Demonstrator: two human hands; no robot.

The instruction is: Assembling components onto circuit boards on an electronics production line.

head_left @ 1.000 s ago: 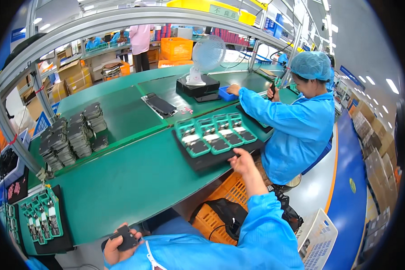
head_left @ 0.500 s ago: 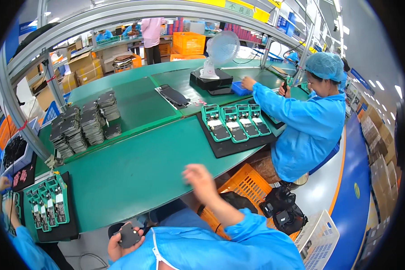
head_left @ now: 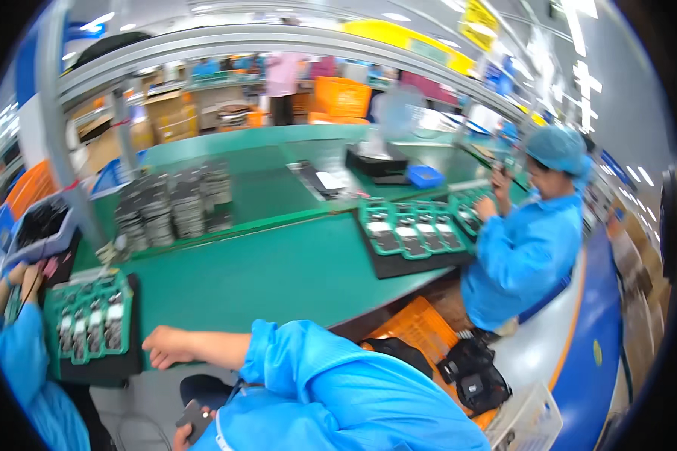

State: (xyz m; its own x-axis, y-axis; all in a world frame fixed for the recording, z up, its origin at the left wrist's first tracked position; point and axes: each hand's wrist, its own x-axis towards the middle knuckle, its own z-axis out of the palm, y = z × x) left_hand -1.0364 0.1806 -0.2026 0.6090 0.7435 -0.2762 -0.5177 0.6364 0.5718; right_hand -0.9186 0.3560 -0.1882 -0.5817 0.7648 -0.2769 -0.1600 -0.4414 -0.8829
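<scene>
Low at the left, my left hand (head_left: 182, 436) is closed round a dark grey flat plate (head_left: 195, 421), held near my body below the table edge. My right hand (head_left: 169, 347) reaches across to the left over the green table's (head_left: 263, 278) near edge. Its fingers are loosely bent and a little apart, with nothing visible in them; motion blurs it. Just left of that hand lies a black mat (head_left: 132, 361), bearing green frames (head_left: 94, 319) with phone-like parts in them. Farther back stand stacks of thin dark grey plates (head_left: 174, 207).
On the right, a co-worker (head_left: 530, 218) in blue handles something beside green frames (head_left: 414, 229) on another black mat. Another person's hands (head_left: 26, 278) work at the far left. An orange crate (head_left: 414, 331) and a black bag (head_left: 474, 376) are by the table. A fan (head_left: 395, 113) stands behind.
My right hand has swung left across the table to beside the left mat. My left hand still holds the plate. The co-worker's hands have come together, and the view has shifted.
</scene>
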